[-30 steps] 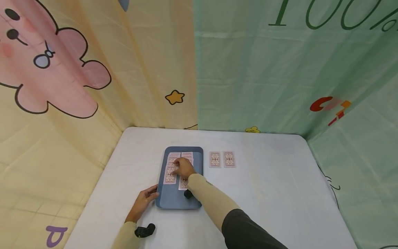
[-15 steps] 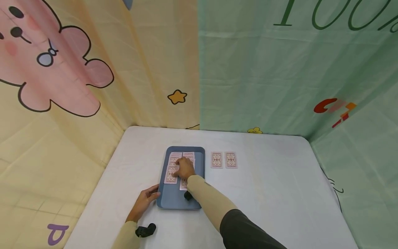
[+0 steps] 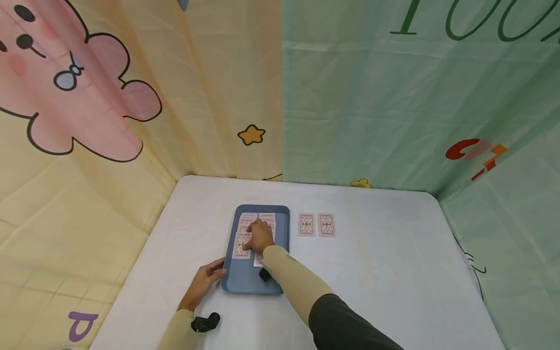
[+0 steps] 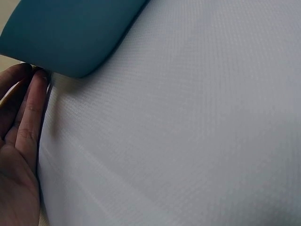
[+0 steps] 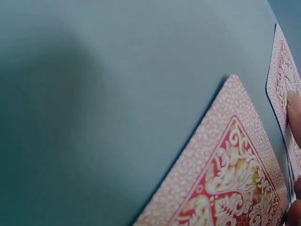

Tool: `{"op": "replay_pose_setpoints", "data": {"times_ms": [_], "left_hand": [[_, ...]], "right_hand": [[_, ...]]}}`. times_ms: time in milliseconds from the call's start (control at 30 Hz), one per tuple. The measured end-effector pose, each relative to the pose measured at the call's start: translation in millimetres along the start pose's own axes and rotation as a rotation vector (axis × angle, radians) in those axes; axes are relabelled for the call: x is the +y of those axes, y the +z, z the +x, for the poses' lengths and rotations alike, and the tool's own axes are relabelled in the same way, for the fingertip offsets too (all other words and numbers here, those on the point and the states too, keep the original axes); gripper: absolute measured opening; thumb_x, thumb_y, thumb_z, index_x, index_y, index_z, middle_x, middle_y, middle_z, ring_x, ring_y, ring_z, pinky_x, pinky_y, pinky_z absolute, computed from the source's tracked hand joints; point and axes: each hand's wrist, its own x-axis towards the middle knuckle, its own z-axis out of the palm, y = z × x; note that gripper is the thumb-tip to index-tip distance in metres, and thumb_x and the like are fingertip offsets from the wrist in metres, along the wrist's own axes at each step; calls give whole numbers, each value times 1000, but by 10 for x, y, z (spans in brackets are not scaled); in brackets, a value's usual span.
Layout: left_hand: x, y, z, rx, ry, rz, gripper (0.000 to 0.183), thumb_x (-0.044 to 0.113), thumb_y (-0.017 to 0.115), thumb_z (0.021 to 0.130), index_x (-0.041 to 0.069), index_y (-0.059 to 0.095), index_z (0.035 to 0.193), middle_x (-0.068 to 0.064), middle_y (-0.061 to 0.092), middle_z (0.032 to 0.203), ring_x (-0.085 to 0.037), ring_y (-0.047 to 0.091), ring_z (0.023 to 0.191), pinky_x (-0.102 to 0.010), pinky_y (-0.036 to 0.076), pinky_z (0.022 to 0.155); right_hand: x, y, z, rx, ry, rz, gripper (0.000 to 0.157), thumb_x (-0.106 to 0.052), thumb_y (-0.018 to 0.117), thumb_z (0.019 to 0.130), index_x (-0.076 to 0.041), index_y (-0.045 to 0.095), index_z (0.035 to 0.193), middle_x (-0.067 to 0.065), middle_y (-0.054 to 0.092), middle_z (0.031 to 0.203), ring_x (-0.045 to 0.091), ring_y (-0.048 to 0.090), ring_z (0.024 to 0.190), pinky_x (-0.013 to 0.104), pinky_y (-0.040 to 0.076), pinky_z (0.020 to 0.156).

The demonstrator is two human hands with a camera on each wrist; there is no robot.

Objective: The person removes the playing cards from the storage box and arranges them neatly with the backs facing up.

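In the head view a blue-grey tray (image 3: 253, 288) holds playing cards, face down with red patterned backs, overlapping in two columns. My right hand (image 3: 261, 236) is over them, thumb and fingers curled at a card (image 3: 242, 250) of the left column. The right wrist view shows the thumb (image 5: 295, 113) resting on a card's back, with another card (image 5: 235, 179) nearer the camera; the other fingertips are mostly cut off. My left hand (image 3: 202, 284) touches the tray's left edge; in the left wrist view its fairly straight fingers (image 4: 30, 117) reach the tray's rim.
Two more face-down cards (image 3: 306, 224) lie side by side to the right of the tray. A white cloth (image 3: 385, 272) covers the table. Printed curtains (image 3: 350, 97) hang behind it and along both sides. Black devices (image 3: 205, 323) sit at the wrists.
The head view has shifted slightly. My right hand makes only small movements at the left column's cards; my left hand keeps its place at the tray's edge.
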Motion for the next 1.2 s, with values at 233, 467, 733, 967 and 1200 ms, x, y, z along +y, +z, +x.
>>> {"op": "replay_pose_setpoints", "data": {"times_ms": [233,467,733,967,1200], "left_hand": [[10,-1,0,-4,-6,-7,49,13,61,94,-4,48,138,-21,53,135,-33,48,127,-42,40,104],[9,-7,-2,-4,4,7,50,14,61,94,-6,47,138,-21,53,135,-33,48,127,-42,41,104],[4,-3,-12,0,10,16,50,14,61,95,-7,47,138,-23,52,135,-32,49,125,-33,44,100],[4,6,-4,12,-7,17,50,14,61,94,-5,47,138,-22,52,135,-34,47,127,-44,40,104],[4,11,7,18,-11,38,50,14,60,95,-6,47,138,-23,52,135,-35,47,127,-42,41,104]], "right_hand": [[-31,-9,18,-17,20,15,47,-24,88,69,-11,66,109,0,61,106,19,49,99,35,37,97],[-28,-19,21,-24,18,24,47,-24,88,70,-11,69,111,0,65,107,19,52,100,35,38,96],[-41,-41,-8,-13,-4,115,35,-18,86,72,-9,71,103,0,66,101,18,54,95,35,41,96],[-26,-53,-25,-4,-26,251,23,-10,80,78,-8,69,97,0,65,92,13,54,83,29,49,81],[16,-60,-49,-5,-53,375,14,-5,73,84,-5,70,97,1,63,87,11,53,77,24,48,72]]}}
